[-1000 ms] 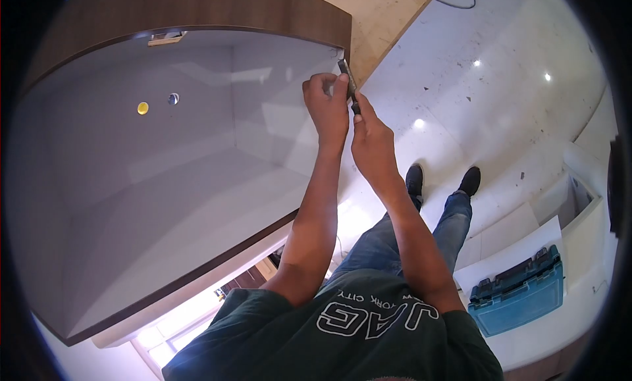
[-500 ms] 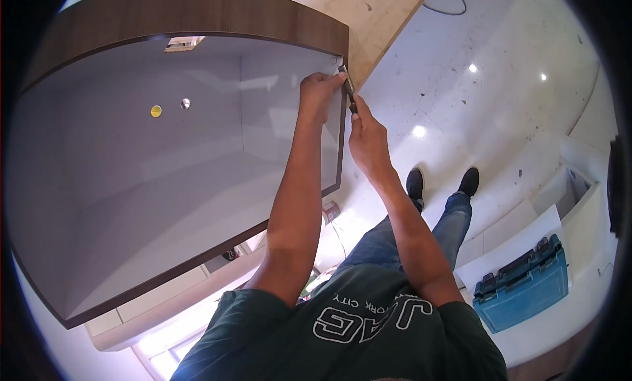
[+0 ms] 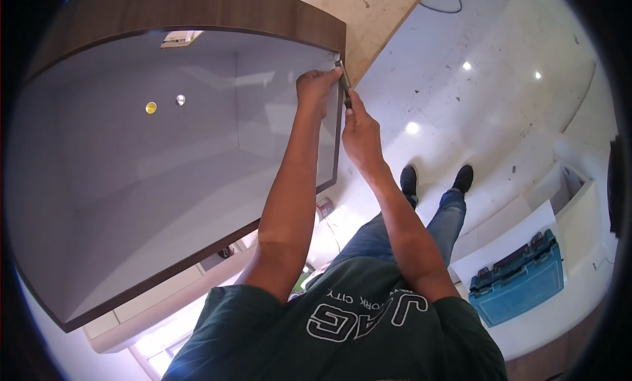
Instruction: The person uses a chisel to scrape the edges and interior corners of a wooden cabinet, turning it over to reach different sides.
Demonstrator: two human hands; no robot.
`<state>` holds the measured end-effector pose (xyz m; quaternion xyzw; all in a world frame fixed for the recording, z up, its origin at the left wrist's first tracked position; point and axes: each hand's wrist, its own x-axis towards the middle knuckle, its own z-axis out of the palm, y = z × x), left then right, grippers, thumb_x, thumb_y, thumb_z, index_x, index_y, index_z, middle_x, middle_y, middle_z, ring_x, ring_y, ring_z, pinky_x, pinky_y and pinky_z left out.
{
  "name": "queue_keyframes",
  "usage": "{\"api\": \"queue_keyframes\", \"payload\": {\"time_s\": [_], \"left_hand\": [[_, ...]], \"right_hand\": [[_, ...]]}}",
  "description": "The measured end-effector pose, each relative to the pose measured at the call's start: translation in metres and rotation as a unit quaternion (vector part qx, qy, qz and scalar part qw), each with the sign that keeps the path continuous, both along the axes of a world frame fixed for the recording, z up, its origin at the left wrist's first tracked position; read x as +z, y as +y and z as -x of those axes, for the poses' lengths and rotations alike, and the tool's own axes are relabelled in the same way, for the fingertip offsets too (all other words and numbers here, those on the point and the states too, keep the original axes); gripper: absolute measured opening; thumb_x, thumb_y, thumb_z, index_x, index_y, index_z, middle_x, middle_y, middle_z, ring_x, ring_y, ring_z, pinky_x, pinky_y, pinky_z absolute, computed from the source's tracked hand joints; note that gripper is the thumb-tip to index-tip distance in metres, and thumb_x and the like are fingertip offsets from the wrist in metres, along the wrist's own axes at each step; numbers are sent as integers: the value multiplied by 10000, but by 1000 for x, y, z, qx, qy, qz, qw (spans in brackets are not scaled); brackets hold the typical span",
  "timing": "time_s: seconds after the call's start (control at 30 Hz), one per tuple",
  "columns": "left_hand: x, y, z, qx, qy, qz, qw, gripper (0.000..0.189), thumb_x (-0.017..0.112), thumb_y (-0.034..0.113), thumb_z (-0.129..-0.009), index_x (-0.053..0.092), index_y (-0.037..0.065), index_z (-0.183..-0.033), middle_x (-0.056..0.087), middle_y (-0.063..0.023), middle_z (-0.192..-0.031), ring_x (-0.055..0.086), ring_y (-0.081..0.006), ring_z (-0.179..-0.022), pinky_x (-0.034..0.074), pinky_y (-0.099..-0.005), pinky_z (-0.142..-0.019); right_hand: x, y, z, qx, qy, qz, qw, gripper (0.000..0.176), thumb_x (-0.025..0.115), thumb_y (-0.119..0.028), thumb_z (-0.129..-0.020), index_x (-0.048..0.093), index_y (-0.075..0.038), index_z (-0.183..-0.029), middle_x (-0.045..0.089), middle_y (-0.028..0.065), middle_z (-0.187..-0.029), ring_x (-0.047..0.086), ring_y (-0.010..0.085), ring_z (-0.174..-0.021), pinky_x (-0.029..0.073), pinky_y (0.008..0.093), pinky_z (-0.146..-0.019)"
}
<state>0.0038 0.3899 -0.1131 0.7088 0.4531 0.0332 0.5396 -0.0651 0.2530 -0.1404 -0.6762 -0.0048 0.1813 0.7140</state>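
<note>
A slim tool (image 3: 344, 80) with a metallic shaft and dark ends lies along the upper right front edge of a cabinet (image 3: 257, 229) with a grey interior and dark wood edging. My right hand (image 3: 363, 134) is closed round the tool's lower end. The fingers of my left hand (image 3: 315, 91) pinch its upper end at the cabinet's corner. The exact shape of the tool and its tip is partly hidden by my fingers.
A blue toolbox (image 3: 517, 279) rests on a white surface at the lower right. Behind the cabinet corner is a beige board (image 3: 368, 25). A cable (image 3: 442, 11) lies on the white floor (image 3: 487, 104), where small bits are scattered.
The whole view has shifted slightly, so everything sits a little farther left and up. Both hands keep their hold on the tool, with little visible movement against the cabinet.
</note>
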Motion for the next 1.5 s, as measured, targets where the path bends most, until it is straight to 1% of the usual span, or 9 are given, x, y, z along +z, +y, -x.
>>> {"api": "queue_keyframes", "payload": {"time_s": [0.23, 0.6, 0.67, 0.87, 0.93, 1.17, 1.27, 1.33, 1.5], "left_hand": [[-13, 13, 2, -16, 16, -36, 999, 326, 903, 223, -834, 666, 1, -859, 697, -100, -794, 636, -187, -589, 513, -347, -549], [-5, 8, 0, -24, 9, -41, 999, 356, 913, 239, -829, 634, 37, -741, 641, -72, -746, 571, -170, -609, 462, -367, -562], [10, -4, -3, -18, 54, -63, 996, 383, 919, 245, -822, 613, 49, -702, 624, -60, -730, 548, -165, -607, 450, -371, -559], [-12, 12, 0, -33, 29, -74, 996, 434, 927, 268, -813, 580, 65, -650, 573, -35, -675, 488, -160, -573, 391, -354, -531], [-12, 12, -2, -37, 20, -80, 996, 440, 929, 273, -811, 577, 68, -644, 565, -32, -669, 477, -157, -566, 383, -352, -530], [-2, 4, 0, -29, 23, -83, 996, 466, 930, 313, -806, 577, 61, -635, 560, -37, -673, 457, -164, -565, 380, -360, -547], [8, -5, -3, -15, 52, -86, 995, 462, 926, 323, -811, 588, 54, -646, 562, -41, -682, 458, -171, -573, 383, -365, -548], [1, 4, -4, -27, 57, -86, 994, 455, 923, 325, -815, 596, 51, -657, 564, -43, -685, 467, -173, -578, 393, -365, -551], [-3, 8, -5, -58, 58, -72, 994, 448, 918, 332, -823, 606, 44, -681, 570, -45, -690, 500, -176, -588, 426, -364, -561]], "right_hand": [[4, 1, 0, 11, 22, 3, 1000, 437, 477, -86, -1074, 493, -33, -1507, 706, 322, -1131, 703, 491, -1032, 547, 483, -876], [7, 5, 0, 16, 24, 15, 999, 442, 478, -88, -1074, 489, -31, -1512, 704, 331, -1081, 704, 495, -1005, 542, 484, -865], [7, 4, -1, 15, 32, 16, 999, 441, 479, -87, -1074, 491, -31, -1511, 703, 333, -1069, 705, 494, -998, 542, 483, -862], [1, 4, -4, -2, -30, 15, 999, 440, 482, -88, -1073, 496, -33, -1510, 703, 331, -1052, 698, 498, -994, 542, 488, -859], [3, 3, -5, 4, 5, -1, 1000, 464, 522, -90, -1034, 497, 2, -1488, 695, 342, -991, 679, 523, -951, 527, 563, -813], [2, 10, -1, -9, -4, 15, 1000, 464, 516, -95, -1039, 491, 5, -1492, 698, 336, -987, 682, 521, -941, 526, 560, -805], [3, 6, -4, -14, -7, 3, 1000, 465, 512, -96, -1042, 485, 3, -1496, 698, 338, -1004, 681, 521, -952, 525, 560, -812], [5, 0, -5, 23, 4, 7, 1000, 442, 481, -73, -1075, 473, -19, -1514, 689, 336, -1159, 674, 516, -1066, 542, 513, -893], [5, 1, -5, -9, -31, 8, 999, 424, 471, -86, -1082, 488, -15, -1499, 679, 343, -1187, 667, 519, -1082, 541, 516, -899]]}}
